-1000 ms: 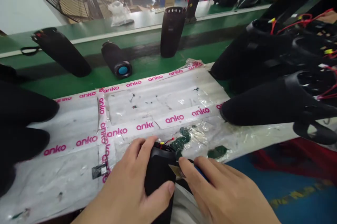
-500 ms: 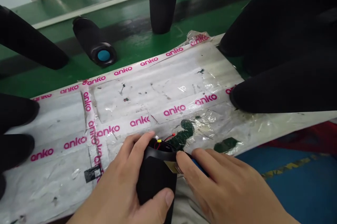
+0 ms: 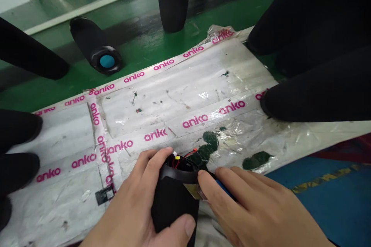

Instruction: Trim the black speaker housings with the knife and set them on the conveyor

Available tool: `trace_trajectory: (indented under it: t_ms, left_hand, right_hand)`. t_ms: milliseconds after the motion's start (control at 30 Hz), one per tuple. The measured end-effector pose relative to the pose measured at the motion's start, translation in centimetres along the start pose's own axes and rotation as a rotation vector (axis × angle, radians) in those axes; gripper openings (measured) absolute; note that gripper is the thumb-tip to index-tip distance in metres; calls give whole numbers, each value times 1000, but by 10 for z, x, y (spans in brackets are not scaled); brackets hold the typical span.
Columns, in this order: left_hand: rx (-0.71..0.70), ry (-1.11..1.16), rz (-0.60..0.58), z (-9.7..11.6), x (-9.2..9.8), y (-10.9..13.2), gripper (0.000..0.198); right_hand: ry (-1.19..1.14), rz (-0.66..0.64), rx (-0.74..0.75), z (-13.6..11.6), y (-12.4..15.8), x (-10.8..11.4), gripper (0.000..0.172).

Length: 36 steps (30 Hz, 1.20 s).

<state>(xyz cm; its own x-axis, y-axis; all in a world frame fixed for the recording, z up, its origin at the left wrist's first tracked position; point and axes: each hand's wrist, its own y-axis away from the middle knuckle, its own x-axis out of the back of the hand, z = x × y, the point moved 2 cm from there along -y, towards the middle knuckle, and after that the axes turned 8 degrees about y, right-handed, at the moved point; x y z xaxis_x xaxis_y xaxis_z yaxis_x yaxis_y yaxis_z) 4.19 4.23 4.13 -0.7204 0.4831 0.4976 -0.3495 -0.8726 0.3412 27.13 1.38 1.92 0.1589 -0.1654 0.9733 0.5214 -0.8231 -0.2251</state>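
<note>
My left hand (image 3: 147, 196) is wrapped round a black cylindrical speaker housing (image 3: 172, 200), held upright at the bench's near edge. The housing's top end is open, and thin wires with a yellow connector (image 3: 177, 158) and a red-tipped wire (image 3: 194, 150) stick out of it. In my right hand (image 3: 246, 200) is a utility knife (image 3: 194, 191) with a blue handle, mostly hidden by the fingers. Its flat blade lies against the housing just below the rim, on the right side. The right fingertips are close to that rim.
Several black cylinders stand or lie around, including one with a blue disc end (image 3: 107, 61) on the green bench (image 3: 139, 50). White sheeting with pink-lettered tape (image 3: 156, 96) covers the near part. A small black piece (image 3: 104, 195) lies left of my left hand.
The view has shifted slightly. The housing now shows more of its open top, and the knife blade remains against its side below the rim. Both hands keep their hold.
</note>
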Motion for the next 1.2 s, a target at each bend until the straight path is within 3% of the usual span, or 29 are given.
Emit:
trace_trajectory:
  t_ms: [333, 667, 833, 967, 1067, 1200]
  left_hand:
    - [4, 23, 10, -6, -5, 2, 79]
    - [-47, -26, -108, -9, -3, -5, 82]
    - [-41, -59, -48, -8, -7, -9, 76]
    - [-46, -66, -47, -4, -5, -8, 64]
    - [-33, -99, -26, -3, -8, -7, 60]
    - [-79, -148, 92, -2, -16, -5, 55]
  right_hand:
    - [91, -30, -46, -7, -6, 3, 32]
    - [76, -154, 5, 2, -24, 13, 59]
    - [-82, -292, 88, 13, -38, 17, 46]
    - [-71, -413, 112, 16, -46, 18, 40]
    - [-2, -418, 99, 13, -51, 23, 31]
    - [18, -377, 162, 18, -46, 35, 30]
